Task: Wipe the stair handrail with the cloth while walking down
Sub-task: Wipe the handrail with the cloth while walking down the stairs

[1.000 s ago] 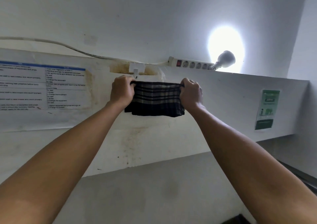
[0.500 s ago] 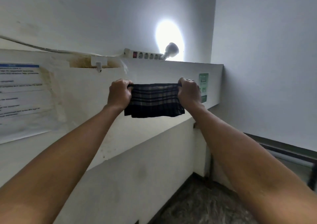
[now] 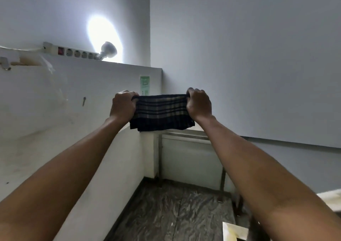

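Dark navy cloth (image 3: 160, 112) with tan plaid stripes; white power strip (image 3: 71, 51) with red switch; green sticker (image 3: 144, 85).

Cloth (image 3: 160, 112) stretched between hands, handrail (image 3: 186, 135) below.

A small white round spotlight (image 3: 108, 51) throws a blown-out oval of glare on the pale grey wall (image 3: 239, 46) behind it; elsewhere the light is dim, cool and even, with wide-angle stretching toward the edges and soft overall focus
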